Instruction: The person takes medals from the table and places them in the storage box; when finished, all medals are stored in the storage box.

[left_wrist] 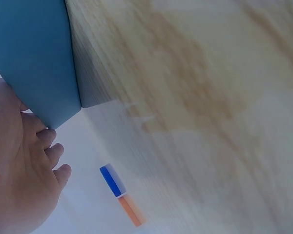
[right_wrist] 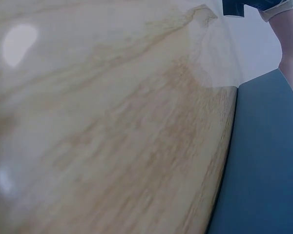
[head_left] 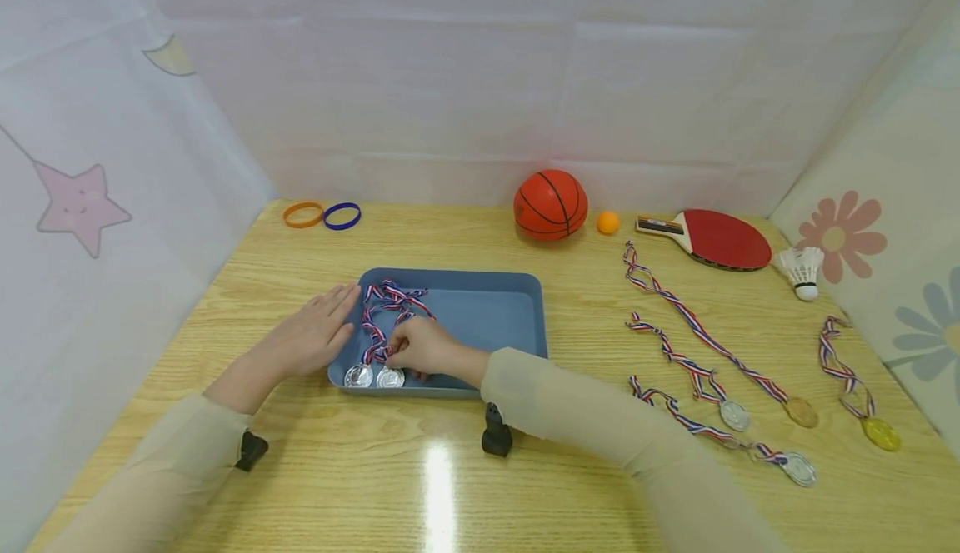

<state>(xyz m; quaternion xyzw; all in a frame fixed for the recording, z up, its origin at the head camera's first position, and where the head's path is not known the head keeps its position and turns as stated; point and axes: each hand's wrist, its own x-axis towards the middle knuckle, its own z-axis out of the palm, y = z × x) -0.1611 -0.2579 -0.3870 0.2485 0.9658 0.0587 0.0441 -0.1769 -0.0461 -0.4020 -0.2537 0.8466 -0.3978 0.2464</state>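
A blue-grey tray (head_left: 487, 320) lies on the table with two silver medals in its left part, one medal (head_left: 358, 376) in the front left corner and another medal (head_left: 391, 377) just right of it. Their striped ribbons (head_left: 372, 328) run toward the back of the tray. My right hand (head_left: 427, 346) pinches the ribbon of the right-hand medal close above its disc. Fingers extended, my left hand (head_left: 315, 332) rests at the tray's left rim. The left wrist view shows that hand (left_wrist: 24, 165) against the outer wall of the tray (left_wrist: 34, 53).
Right of the tray lie two silver medals (head_left: 734, 415) (head_left: 798, 469), a bronze-coloured medal (head_left: 801, 411) and a gold medal (head_left: 881, 434). Along the back are orange and blue wristbands (head_left: 303, 215) (head_left: 342, 216), a basketball (head_left: 551, 205), an orange ball (head_left: 608, 222), a paddle (head_left: 726, 239) and a shuttlecock (head_left: 802, 271).
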